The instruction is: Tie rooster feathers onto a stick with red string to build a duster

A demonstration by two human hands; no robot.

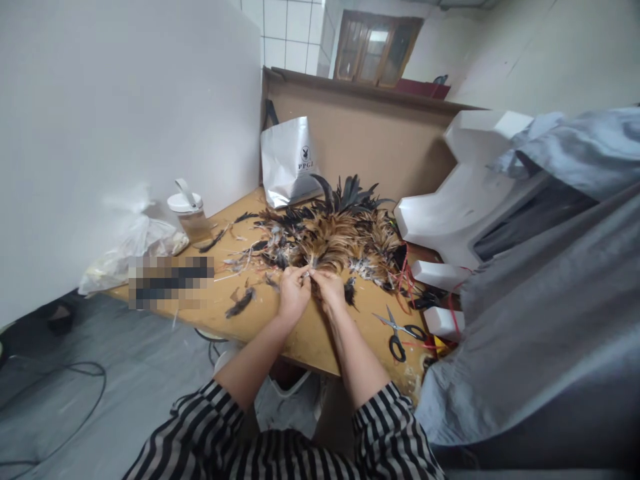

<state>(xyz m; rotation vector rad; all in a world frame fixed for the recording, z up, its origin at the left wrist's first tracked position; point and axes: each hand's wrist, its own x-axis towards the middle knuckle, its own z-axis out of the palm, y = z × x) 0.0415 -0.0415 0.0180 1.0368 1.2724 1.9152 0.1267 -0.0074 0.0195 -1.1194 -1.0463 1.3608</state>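
My left hand (294,291) and my right hand (329,287) meet at the near side of a feather pile, thumbs and fingers pinched together. Between the fingertips is the pale base of a bunch of brown feathers (327,237), which fans away from me. Exactly how the quills sit in each hand is too small to make out. Behind the bunch lie long black feathers (354,193), with more brown and black ones on either side. A loose dark feather (241,303) rests left of my left hand. Open-bladed scissors (395,328) with black handles lie to the right.
On the wooden table (200,317) stand a white-lidded clear jug (194,217), a plastic bag (140,240) and a silver bag (285,160). Red cord (406,280) and white foam pieces (443,275) lie at the right, beside draped grey cloth (530,320). A cardboard panel (375,127) closes the back.
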